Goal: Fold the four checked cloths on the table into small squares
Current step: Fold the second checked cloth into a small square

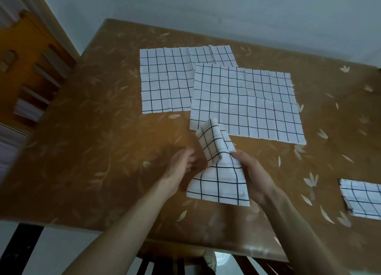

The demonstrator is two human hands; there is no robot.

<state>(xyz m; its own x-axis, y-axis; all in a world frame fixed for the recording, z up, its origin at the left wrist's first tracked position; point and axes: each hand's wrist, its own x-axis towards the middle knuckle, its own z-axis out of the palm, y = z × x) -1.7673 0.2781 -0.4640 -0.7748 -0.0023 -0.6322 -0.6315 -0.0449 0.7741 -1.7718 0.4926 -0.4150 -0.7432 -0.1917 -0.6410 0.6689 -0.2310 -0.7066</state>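
Note:
A partly folded white cloth with dark checks is lifted above the table's near middle, its upper flap bent over. My right hand grips its right side. My left hand is at its left edge, blurred, fingers relaxed; whether it touches the cloth is unclear. Two more checked cloths lie spread flat farther back: one at the left and one overlapping its right part. A folded checked cloth lies at the right edge, cut off by the frame.
The table has a glossy brown cover with a pale leaf pattern. A wooden chair back stands at the left. Chair slats show under the near edge. A pale wall runs behind.

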